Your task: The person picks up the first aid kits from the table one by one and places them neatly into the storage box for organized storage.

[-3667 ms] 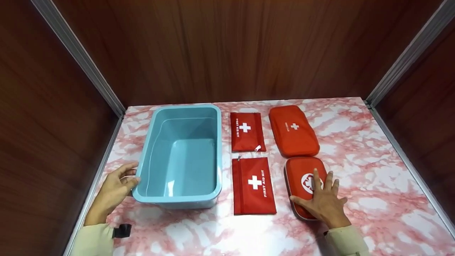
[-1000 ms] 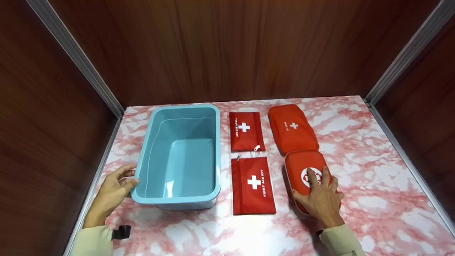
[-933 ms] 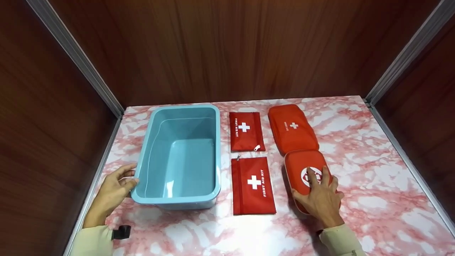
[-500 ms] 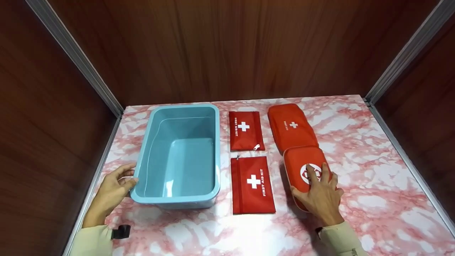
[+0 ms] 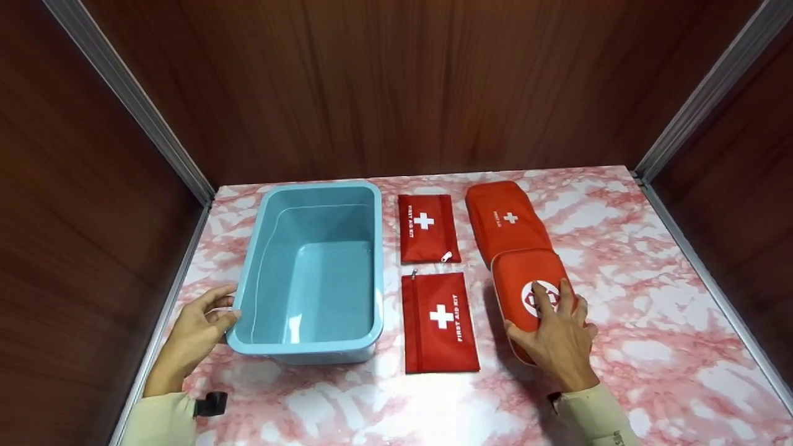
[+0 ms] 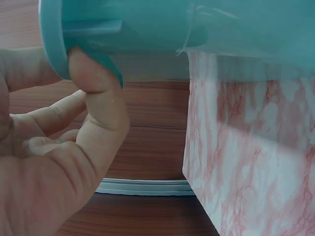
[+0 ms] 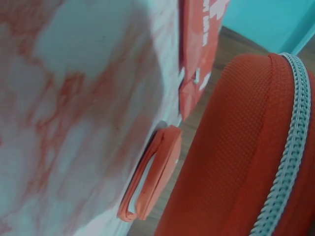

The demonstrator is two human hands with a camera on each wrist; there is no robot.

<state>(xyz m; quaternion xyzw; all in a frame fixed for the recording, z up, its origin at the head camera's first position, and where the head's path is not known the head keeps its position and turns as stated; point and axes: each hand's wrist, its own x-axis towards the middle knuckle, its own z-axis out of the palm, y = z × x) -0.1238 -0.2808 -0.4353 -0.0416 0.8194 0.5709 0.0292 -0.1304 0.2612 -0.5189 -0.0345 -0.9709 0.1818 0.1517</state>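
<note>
My left hand [image 5: 201, 325] pinches the left rim of a blue plastic tub [image 5: 303, 349] near its front corner. In the left wrist view the thumb [image 6: 101, 93] hooks over the tub's edge. My right hand [image 5: 560, 344] grips a hard red first aid case [image 5: 523, 269] across its width, thumb on the left side and fingers over its round white emblem. The right wrist view shows this case [image 7: 231, 152] raised off the table, its pale zip [image 7: 288, 162] closed. In the head view its far end overlaps another red first aid case [image 5: 505, 201] lying behind it.
Between tub and cases lie two flat red first aid pouches, a smaller one [image 5: 433, 244] behind a larger one [image 5: 437, 353]. Wood-grain panels [image 5: 396, 87] enclose the marbled pink-and-white table [image 5: 650, 297] at the back and sides.
My right hand has closed its spread fingers around the red case and lifted it, carrying it slightly up and away from me. The left hand and tub have stayed put.
</note>
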